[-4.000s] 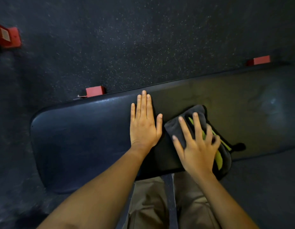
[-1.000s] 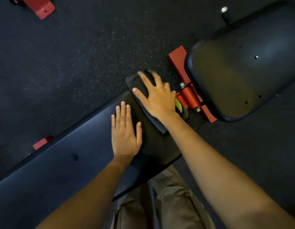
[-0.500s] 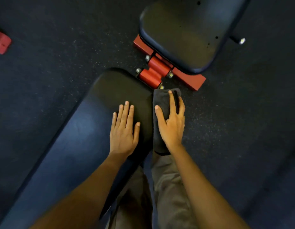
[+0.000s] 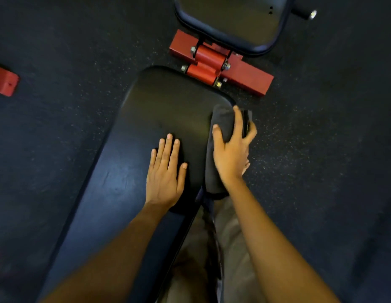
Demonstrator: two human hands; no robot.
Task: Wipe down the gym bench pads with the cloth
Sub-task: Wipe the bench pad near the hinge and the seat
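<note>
Right hand (image 4: 231, 154) fingers now grip cloth (image 4: 212, 176) over pad (image 4: 164, 103) edge; left hand (image 4: 165, 178) stays flat, fingers straight.

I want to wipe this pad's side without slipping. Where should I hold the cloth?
Grip the cloth across its fold from above with the right hand. It drapes over the long pad at its right edge, so thumb on top and fingers down the side probably pinch it best.

Cloth (image 4: 220, 125) now over pad (image 4: 164, 101) edge
</note>
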